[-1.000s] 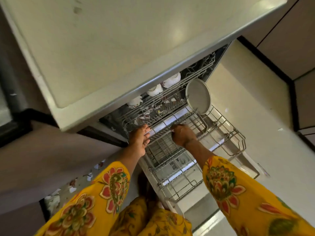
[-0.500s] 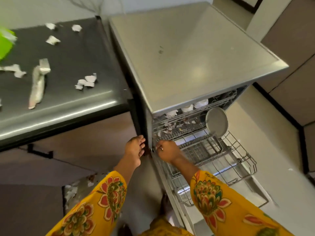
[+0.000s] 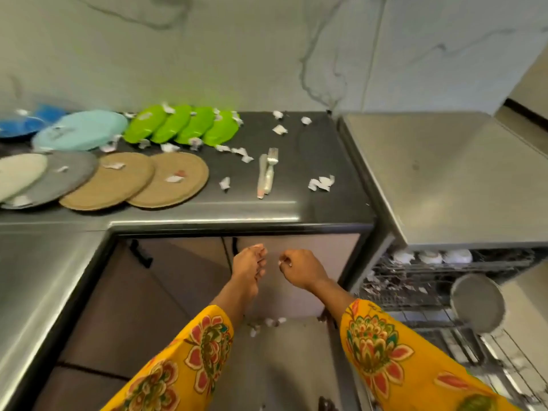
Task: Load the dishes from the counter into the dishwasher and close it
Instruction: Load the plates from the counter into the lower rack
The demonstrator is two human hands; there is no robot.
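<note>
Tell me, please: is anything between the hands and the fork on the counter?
Nothing visible blocks it. Both the left hand and right hand hang below the counter edge; the fork lies above them, with only paper scraps beside it.

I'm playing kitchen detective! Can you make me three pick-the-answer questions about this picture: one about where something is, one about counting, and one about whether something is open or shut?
1. Where does the fork lie?
A. on the dark counter
B. in the dishwasher
C. on the floor

2. How many green plates are in the row?
A. two
B. four
C. six

3. How is the dishwasher?
A. shut tight
B. open, with racks showing
C. hidden from view

Answers:
1 A: the fork rests on the counter, right of the two brown plates.
2 B: four green plates overlap by the wall.
3 B: its wire racks stick out, with a grey plate standing in one.
</note>
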